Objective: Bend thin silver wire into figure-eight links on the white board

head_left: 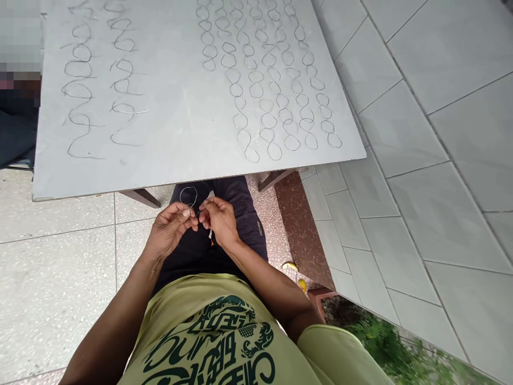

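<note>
My two hands meet over my lap, just below the near edge of a grey board (180,133). My left hand (170,230) pinches a thin wire loop (188,195) that curls up above the fingers. My right hand (219,220) has its fingers closed on the same wire, touching the left fingertips. On the board lie several rows of bent wire loops (272,85) on the right and larger wire loops (80,69) on the left.
The board rests on dark wooden legs (140,197) over a pale tiled floor (420,160). A reddish step (300,230) and some green plants (385,342) lie to my lower right. A dark blurred shape (16,117) sits at the far left.
</note>
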Tool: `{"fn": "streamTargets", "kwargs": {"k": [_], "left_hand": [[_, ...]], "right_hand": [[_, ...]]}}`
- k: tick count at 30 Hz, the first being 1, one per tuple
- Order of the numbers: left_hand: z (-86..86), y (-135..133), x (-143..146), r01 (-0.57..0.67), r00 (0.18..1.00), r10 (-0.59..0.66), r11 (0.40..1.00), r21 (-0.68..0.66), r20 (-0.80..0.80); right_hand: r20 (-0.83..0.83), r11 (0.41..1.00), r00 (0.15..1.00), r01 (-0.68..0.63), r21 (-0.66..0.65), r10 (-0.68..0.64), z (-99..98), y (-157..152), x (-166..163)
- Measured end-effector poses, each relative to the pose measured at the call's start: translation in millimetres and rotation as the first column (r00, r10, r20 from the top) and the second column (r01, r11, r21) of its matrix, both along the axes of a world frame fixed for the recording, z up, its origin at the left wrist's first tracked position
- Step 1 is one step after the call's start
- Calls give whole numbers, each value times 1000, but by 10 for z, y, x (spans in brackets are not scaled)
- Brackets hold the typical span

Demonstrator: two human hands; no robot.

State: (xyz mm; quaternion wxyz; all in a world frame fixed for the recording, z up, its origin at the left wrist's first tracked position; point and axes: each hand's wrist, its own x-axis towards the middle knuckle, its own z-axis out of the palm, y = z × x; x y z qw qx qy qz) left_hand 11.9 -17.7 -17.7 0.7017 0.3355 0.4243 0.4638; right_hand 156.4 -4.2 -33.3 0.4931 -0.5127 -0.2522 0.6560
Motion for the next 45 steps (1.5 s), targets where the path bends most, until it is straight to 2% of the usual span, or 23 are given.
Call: {"fn": "streamTargets", "kwargs": {"k": [3,5,11,17,25,31,36,42,45], "left_hand": [[-32,0,6,-11,1000,11,1000,-1,8],[-51,6,3,-23,999,23,1000,6,22],[-69,37,-58,-60,996,63,997,-53,70],[-77,45,-68,-64,991,77,991,-114,113],[-144,32,-18,-63,988,79,991,-121,134],[-51,59,-27,-89,994,94,993,-75,61],[66,110,-74,-160,987,160,987,9,12],[33,141,-75,-153,988,153,988,18,-13],[51,184,-132,-126,988,128,992,31,-89]], "right_hand": [[-133,994,990,31,-109,-45,-22,2,-36],[-184,991,982,27,-131,-51,-34,4,-51],[-173,995,980,-102,-12,98,-51,3,35],[-149,987,977,-147,58,154,-49,-37,147],[-207,981,961,-167,99,185,-133,-121,59],[-171,986,972,-147,81,159,-142,-150,76],[-121,987,980,-153,42,157,-85,-144,135],[-164,987,973,-159,37,163,-79,-151,153],[-163,981,968,-189,36,193,-108,-155,195]]}}
